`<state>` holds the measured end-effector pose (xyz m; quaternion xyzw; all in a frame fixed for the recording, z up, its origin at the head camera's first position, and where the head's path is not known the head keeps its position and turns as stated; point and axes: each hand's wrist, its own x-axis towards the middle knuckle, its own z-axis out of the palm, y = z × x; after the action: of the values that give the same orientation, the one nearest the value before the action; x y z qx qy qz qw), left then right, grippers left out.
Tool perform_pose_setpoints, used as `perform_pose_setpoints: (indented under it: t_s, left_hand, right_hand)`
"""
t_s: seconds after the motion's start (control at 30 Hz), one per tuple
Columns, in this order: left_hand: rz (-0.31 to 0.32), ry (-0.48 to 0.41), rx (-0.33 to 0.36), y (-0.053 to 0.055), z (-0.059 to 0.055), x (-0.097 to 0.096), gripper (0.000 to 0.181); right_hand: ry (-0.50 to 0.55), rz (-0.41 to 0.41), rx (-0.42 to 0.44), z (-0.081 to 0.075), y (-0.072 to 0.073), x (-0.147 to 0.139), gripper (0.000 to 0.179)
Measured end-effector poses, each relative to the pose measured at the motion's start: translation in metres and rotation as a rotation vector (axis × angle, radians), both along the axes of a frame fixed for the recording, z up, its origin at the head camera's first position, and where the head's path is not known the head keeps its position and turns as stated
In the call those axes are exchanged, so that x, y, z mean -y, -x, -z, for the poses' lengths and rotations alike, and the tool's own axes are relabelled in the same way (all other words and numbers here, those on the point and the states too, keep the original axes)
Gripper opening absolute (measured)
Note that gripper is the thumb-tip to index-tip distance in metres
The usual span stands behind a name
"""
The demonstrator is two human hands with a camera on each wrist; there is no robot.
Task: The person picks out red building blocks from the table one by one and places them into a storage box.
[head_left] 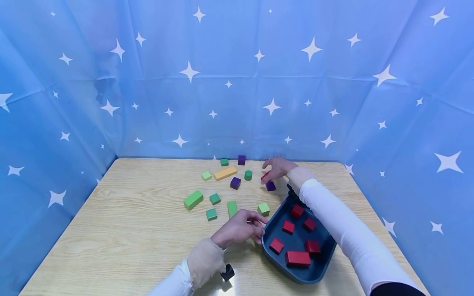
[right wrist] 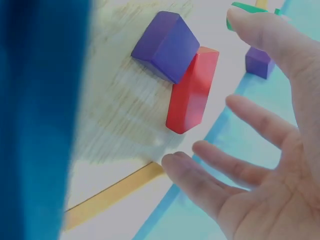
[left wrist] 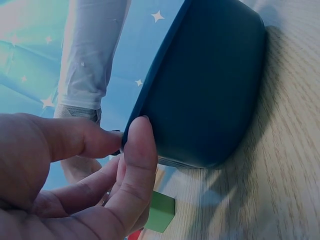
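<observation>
My left hand grips the rim of a dark blue bin, thumb on one side and fingers on the other. Inside the bin lie several red blocks, most of them small cubes and one longer. Beyond its far end, my right hand hovers with fingers spread over a red rectangular block. That block lies against a purple cube. A gap shows between the right fingers and the red block, and nothing is in that hand.
Left of the right hand are a green cylinder, purple cubes, an orange bar and several green blocks. A light green cube sits close to the bin's left side. A blue starry curtain hangs behind the table.
</observation>
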<state>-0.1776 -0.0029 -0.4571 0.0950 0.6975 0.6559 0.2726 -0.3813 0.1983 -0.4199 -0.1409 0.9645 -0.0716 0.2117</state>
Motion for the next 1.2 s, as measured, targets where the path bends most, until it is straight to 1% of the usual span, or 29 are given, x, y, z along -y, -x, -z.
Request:
perform_pose_setpoints:
  t_s: [0.17,0.3,0.4,0.57,0.7,0.87,1.03,1.2]
  left_hand:
    - [-0.002,0.010,0.002,0.000,0.000,0.000,0.028]
    - [-0.001,0.016,0.003,0.001,-0.001,0.000,0.028]
    - [0.003,0.015,0.000,0.001,-0.002,-0.001,0.028]
    - [0.002,0.031,-0.005,0.000,-0.003,-0.001,0.028]
    - [-0.003,0.033,-0.003,0.001,-0.003,-0.001,0.028]
    - [-0.003,0.027,0.009,0.000,-0.004,0.000,0.028]
    - [-0.002,0.036,0.016,-0.001,-0.004,0.000,0.029]
    - [-0.005,0.038,0.016,0.000,-0.004,0.000,0.030]
  right_hand:
    - [-0.030,-0.017,0.018,-0.004,0.004,0.004,0.069]
    - [-0.033,0.012,0.057,-0.005,0.008,0.009,0.063]
    - [-0.043,0.031,0.067,-0.004,0.009,0.013,0.056]
    - [-0.062,0.034,0.037,-0.003,0.009,0.019,0.037]
    - [-0.072,0.019,0.016,-0.001,0.010,0.021,0.027]
    - [-0.075,0.010,0.015,0.001,0.011,0.022,0.024]
    - [-0.062,0.027,0.034,0.004,0.012,0.020,0.023]
    - [-0.042,-0.004,-0.006,0.000,0.010,0.019,0.022]
